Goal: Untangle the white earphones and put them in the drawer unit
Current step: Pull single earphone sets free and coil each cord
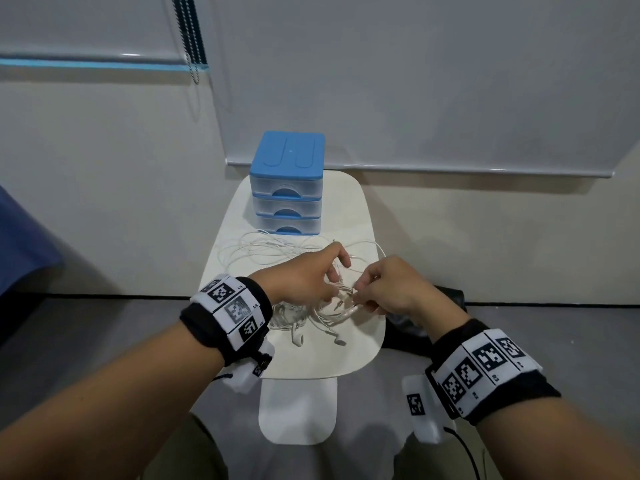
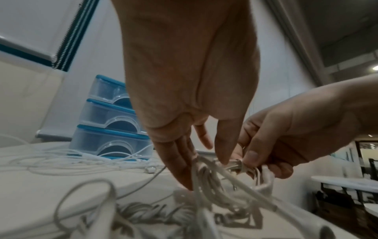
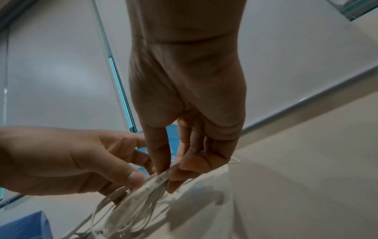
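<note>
A tangled bundle of white earphones (image 1: 313, 318) lies on the near part of the small white table (image 1: 349, 355), with two earbuds (image 1: 298, 337) at its front. My left hand (image 1: 337, 289) and right hand (image 1: 360, 296) meet over the tangle. In the right wrist view my right hand (image 3: 165, 176) pinches a knot of the earphones (image 3: 135, 205) between thumb and fingers. My left hand (image 2: 204, 168) pinches strands of the earphones (image 2: 220, 194) just beside that knot. The blue three-drawer unit (image 1: 286, 183) stands at the table's far end with all its drawers pushed in.
Loose loops of white cable (image 1: 263, 251) spread across the table in front of the drawer unit (image 2: 110, 129). A black bag (image 1: 446, 299) lies on the floor to the right of the table. Blue fabric (image 1: 24, 244) shows at the far left.
</note>
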Tool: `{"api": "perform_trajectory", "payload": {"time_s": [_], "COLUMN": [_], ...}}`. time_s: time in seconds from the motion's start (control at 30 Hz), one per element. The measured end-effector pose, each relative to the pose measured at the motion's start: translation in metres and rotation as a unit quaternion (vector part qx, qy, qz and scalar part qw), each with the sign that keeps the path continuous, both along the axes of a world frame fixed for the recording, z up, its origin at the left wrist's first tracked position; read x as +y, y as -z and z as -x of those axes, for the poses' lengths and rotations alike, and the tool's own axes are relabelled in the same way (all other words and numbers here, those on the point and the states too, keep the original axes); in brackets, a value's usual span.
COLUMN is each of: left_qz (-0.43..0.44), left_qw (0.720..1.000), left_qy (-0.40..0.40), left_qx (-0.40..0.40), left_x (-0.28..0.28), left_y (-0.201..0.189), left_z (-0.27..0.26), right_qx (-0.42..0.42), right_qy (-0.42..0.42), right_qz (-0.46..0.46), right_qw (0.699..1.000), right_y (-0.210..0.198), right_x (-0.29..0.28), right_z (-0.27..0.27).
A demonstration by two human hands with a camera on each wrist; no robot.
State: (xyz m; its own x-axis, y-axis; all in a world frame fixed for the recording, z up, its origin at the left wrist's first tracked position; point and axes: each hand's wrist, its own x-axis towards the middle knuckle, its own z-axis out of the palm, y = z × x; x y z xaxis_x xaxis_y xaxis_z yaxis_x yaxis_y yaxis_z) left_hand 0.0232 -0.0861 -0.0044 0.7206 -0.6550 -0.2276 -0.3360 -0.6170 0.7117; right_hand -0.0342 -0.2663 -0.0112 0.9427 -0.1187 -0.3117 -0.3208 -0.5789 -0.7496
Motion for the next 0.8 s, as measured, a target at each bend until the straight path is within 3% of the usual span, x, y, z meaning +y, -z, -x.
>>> {"api": "perform_trajectory", "payload": {"time_s": [0.17, 0.27, 0.4, 0.5, 0.63, 0.8], "left_qz": [-0.111, -0.112, -0.033, -0.04, -0.103, -0.183], "left_qw": [0.987, 0.984, 0.989, 0.986, 0.981, 0.979], "left_qy": [0.021, 0.017, -0.037, -0.093, -0.106, -0.052], "left_qx": [-0.116, -0.135, -0.138, -0.134, -0.123, -0.078], "left_x": [0.001, 0.004, 0.027, 0.052, 0.073, 0.08], "left_y": [0.007, 0.002, -0.023, -0.04, -0.044, -0.038], "left_z": [-0.002, -0.002, -0.019, -0.034, -0.045, -0.048], "right_qx": [0.026, 0.019, -0.049, -0.1, -0.031, 0.003], "right_qy": [-0.015, -0.032, -0.037, -0.049, -0.129, -0.204], "right_qz": [0.014, 0.052, 0.134, 0.144, 0.263, 0.314], "right_qw": [0.999, 0.998, 0.989, 0.983, 0.956, 0.927], "right_y": [0.013, 0.014, 0.002, -0.009, -0.005, 0.002], "right_x": [0.004, 0.007, 0.001, -0.005, -0.009, -0.01], "right_z": [0.002, 0.0, -0.007, -0.02, -0.041, -0.046]}}
